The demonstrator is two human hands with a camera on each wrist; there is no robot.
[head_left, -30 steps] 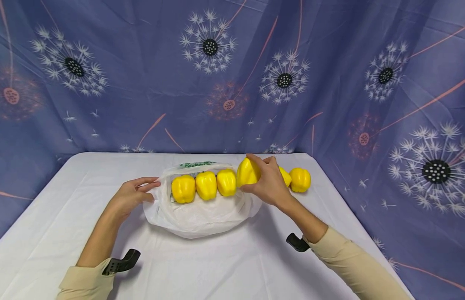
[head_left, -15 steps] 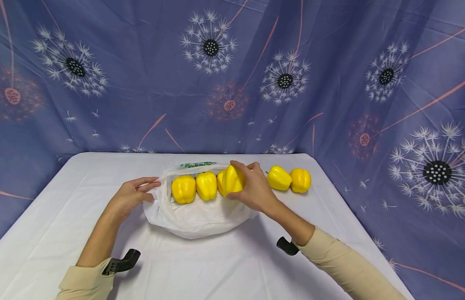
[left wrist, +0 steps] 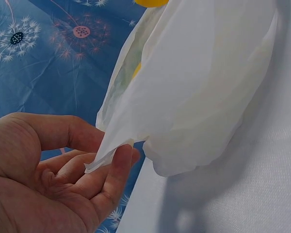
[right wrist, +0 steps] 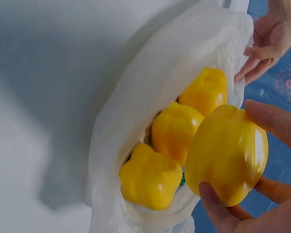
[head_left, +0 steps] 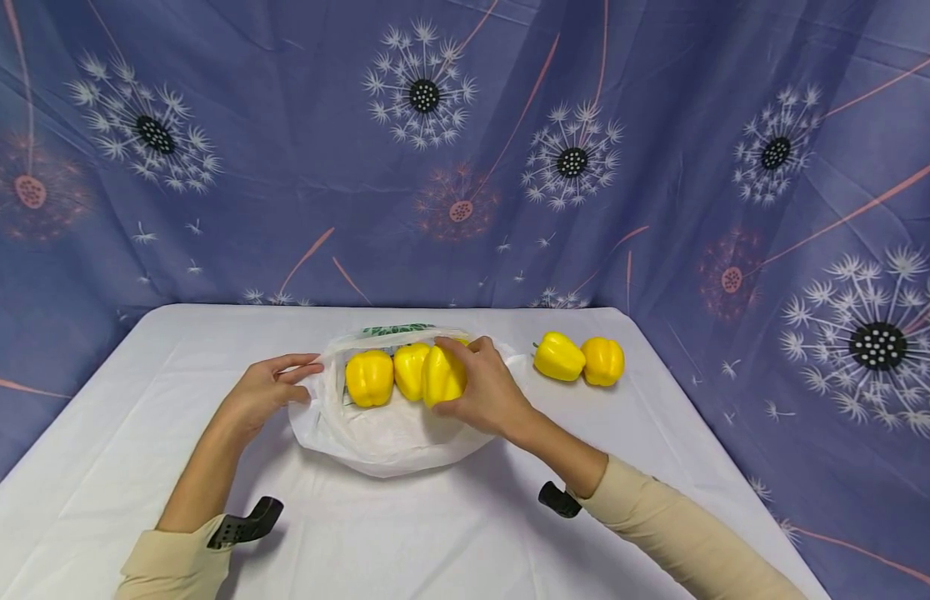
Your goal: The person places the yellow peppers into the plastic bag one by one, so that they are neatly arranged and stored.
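Note:
A white plastic bag (head_left: 405, 457) lies with its mouth spread on the table. Inside, three yellow bell peppers sit in a row: the left one (head_left: 370, 379), the middle one (head_left: 409, 371) and a right one (right wrist: 151, 178) that is mostly hidden in the head view. My left hand (head_left: 264, 393) holds the bag's left rim, with the plastic edge between its fingers in the left wrist view. My right hand (head_left: 489, 388) grips another yellow bell pepper (right wrist: 228, 153) over the bag's opening, thumb and fingers round its sides.
Two more yellow bell peppers stand side by side on the white-covered table (head_left: 585, 517), a tilted one (head_left: 558, 357) and an outer one (head_left: 603, 361), right of the bag. A blue dandelion-print curtain (head_left: 300, 150) hangs behind and beside the table.
My right hand has carried its bell pepper leftward from the bag's right edge to over the opening, in front of the right pepper inside. My left hand stays at the rim.

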